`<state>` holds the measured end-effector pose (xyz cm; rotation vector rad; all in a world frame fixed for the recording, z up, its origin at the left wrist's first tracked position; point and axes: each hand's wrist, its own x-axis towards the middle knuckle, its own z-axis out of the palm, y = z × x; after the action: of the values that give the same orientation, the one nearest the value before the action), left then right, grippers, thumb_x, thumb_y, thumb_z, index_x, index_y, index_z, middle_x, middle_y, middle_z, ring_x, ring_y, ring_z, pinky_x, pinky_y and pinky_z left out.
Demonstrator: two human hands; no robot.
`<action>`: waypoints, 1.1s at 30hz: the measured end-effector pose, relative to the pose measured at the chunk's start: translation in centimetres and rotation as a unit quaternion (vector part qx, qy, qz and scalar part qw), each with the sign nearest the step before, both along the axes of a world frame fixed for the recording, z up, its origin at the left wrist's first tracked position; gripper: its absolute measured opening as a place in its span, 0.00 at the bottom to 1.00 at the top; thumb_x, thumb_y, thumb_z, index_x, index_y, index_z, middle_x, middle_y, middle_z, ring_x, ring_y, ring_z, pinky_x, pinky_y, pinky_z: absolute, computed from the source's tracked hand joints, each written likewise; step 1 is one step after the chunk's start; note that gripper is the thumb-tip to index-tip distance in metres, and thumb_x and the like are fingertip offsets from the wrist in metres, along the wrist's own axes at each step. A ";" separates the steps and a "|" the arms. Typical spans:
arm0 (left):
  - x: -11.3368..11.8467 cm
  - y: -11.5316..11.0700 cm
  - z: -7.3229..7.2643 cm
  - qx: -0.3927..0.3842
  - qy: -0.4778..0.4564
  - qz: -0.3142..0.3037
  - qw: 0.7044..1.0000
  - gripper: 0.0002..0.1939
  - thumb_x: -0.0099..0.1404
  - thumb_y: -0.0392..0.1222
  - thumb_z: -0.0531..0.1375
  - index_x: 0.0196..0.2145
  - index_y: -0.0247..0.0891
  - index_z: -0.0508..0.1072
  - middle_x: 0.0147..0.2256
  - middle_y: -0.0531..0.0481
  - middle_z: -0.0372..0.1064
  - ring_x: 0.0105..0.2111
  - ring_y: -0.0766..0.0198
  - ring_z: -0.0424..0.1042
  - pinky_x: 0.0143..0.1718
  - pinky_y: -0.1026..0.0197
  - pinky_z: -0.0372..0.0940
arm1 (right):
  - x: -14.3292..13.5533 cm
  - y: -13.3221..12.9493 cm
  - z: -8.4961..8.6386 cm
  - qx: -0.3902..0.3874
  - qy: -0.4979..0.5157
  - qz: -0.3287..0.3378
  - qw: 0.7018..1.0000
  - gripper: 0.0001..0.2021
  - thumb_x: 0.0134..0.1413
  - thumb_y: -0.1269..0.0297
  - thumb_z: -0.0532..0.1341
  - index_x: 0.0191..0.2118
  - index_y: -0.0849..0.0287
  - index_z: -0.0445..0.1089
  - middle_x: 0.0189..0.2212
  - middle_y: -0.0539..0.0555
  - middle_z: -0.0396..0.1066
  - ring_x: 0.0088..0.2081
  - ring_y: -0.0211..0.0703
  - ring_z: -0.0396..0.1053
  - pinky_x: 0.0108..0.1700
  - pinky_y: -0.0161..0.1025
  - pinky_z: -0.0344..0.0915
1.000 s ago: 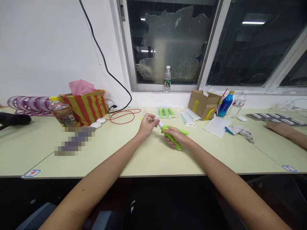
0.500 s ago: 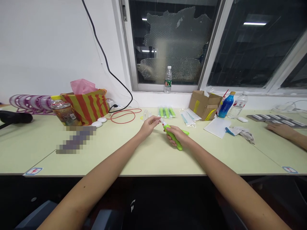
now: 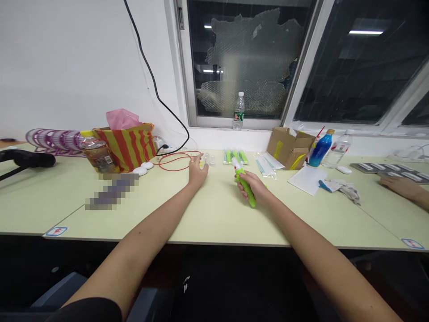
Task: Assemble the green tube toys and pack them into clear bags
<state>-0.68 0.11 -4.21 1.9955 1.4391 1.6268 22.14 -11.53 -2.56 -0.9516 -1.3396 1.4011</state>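
Note:
My right hand [image 3: 252, 187] is wrapped round a green handheld device [image 3: 246, 190], whose white tip with a red spot points up and away. Over the table to the left, my left hand [image 3: 197, 172] has its fingers apart, beside small clear plastic pieces [image 3: 207, 159] and a little yellow item. Whether its fingertips touch them is not clear. Behind my hands lie green items in clear packets [image 3: 235, 156], and right of these are white-and-blue packets [image 3: 268, 164].
An open cardboard box [image 3: 290, 148], a blue bottle [image 3: 321, 148], white paper [image 3: 304, 180] and gloves [image 3: 342, 187] are on the right. A person's hand [image 3: 398, 184] rests at far right. Left are a red cable [image 3: 174, 169], a striped tissue box [image 3: 124, 147] and a drink bottle [image 3: 98, 154].
My left hand has left the device's white tip, moved left to the small clear pieces and opened. My right hand still holds the device, now more upright. The view has shifted slightly.

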 end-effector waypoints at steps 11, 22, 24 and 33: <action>-0.2 2.7 -0.9 -0.013 0.260 0.012 0.965 0.33 0.60 0.38 0.58 0.63 0.38 0.58 0.63 0.39 0.55 0.61 0.43 0.53 0.61 0.44 0.50 | 0.1 0.5 -0.4 0.029 0.028 0.004 0.999 0.17 0.52 0.50 0.64 0.41 0.56 0.63 0.23 0.47 0.64 0.18 0.36 0.61 0.19 0.35 0.59; -0.4 2.3 -1.0 -0.065 0.188 -0.042 0.979 0.26 0.61 0.36 0.58 0.57 0.40 0.60 0.44 0.38 0.68 0.45 0.48 0.70 0.47 0.46 0.63 | 0.0 0.5 -0.4 0.033 0.011 0.017 0.999 0.17 0.54 0.50 0.62 0.40 0.57 0.64 0.22 0.47 0.64 0.17 0.35 0.61 0.17 0.33 0.57; 0.1 1.5 -0.8 -0.065 0.154 -0.067 0.984 0.24 0.60 0.37 0.60 0.54 0.41 0.62 0.42 0.41 0.69 0.42 0.52 0.71 0.46 0.48 0.65 | 0.0 0.6 -0.4 0.024 0.006 0.007 1.000 0.18 0.54 0.48 0.63 0.41 0.57 0.64 0.22 0.47 0.64 0.17 0.35 0.61 0.17 0.33 0.57; 4.6 -3.9 3.6 -0.049 -0.327 -0.235 0.914 0.29 0.57 0.47 0.66 0.50 0.40 0.57 0.33 0.52 0.68 0.31 0.65 0.73 0.32 0.59 0.72 | -0.2 0.1 0.0 0.014 -0.036 0.008 0.999 0.19 0.53 0.47 0.63 0.40 0.57 0.64 0.22 0.46 0.64 0.18 0.34 0.62 0.16 0.32 0.57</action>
<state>3.89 -3.81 -0.64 1.3755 0.7079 1.7024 21.93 -11.41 -2.55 -0.9824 -1.4192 1.3696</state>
